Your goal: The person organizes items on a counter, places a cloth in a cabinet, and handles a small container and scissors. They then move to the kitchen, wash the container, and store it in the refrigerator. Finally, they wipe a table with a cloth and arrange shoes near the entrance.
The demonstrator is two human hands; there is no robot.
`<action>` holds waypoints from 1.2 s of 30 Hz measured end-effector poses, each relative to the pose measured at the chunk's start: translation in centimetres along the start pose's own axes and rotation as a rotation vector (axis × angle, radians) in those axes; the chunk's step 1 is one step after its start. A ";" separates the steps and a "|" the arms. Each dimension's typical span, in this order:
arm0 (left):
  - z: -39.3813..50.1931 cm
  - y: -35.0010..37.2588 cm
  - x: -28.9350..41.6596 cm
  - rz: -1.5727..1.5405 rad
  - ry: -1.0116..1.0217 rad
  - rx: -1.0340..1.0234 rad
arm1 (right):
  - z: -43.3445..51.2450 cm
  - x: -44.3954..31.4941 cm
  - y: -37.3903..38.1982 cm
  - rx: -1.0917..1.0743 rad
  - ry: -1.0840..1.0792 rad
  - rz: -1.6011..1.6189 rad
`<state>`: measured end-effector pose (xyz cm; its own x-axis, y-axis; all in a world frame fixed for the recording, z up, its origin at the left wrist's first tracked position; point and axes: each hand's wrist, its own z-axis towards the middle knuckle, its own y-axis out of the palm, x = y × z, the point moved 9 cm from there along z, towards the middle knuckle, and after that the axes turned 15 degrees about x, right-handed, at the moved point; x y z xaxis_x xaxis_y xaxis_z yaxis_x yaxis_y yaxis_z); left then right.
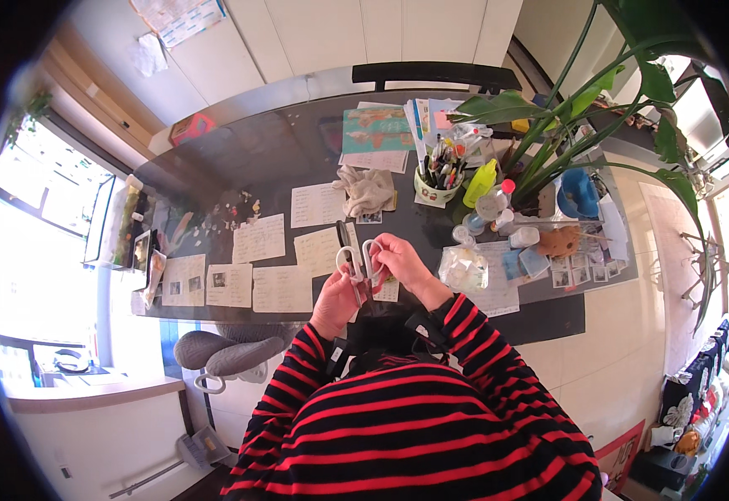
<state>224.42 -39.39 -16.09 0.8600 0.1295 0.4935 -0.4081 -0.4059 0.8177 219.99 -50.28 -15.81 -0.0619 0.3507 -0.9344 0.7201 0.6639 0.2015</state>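
Note:
My left hand (333,297) grips one side of a pair of scissors (369,260) with white looped handles, close to the table's front edge. On the other white loop, the fingers of my right hand (407,266) are closed. The metal blades point down towards my body and are partly hidden by my left hand. Just beyond the left loop shows a dark, narrow, rounded object (343,235); I cannot tell what it is. Beneath it lies a sheet of handwritten paper (317,252). A small printed sheet (387,290) is partly covered by my right hand.
A crumpled beige cloth (367,191) lies beyond my hands. To the right stand a pen pot (434,188), a yellow-green bottle (481,183), clear plastic bottles (492,203) and a large leafy plant (546,138). Several papers (281,288) spread leftward; a grey padded chair (233,351) stands below.

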 end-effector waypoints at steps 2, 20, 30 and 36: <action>0.2 -0.2 -0.1 0.071 0.008 0.014 | 0.0 -0.4 0.1 -0.062 -0.025 0.054; 3.0 -1.4 -2.3 0.690 0.021 0.365 | -0.9 -0.5 -1.9 -0.080 -0.019 -0.021; 4.2 -4.1 1.4 0.548 0.260 0.521 | 4.7 -17.3 -19.6 0.784 -0.788 -0.472; 3.4 -5.8 -0.5 0.523 0.176 0.532 | 14.6 -20.8 -26.1 1.022 -0.689 -0.820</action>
<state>227.40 -40.14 -22.04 0.5157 -0.0751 0.8534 -0.5075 -0.8293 0.2338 212.58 -84.53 -5.90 -0.5604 -0.4528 -0.6935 0.8280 -0.3276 -0.4551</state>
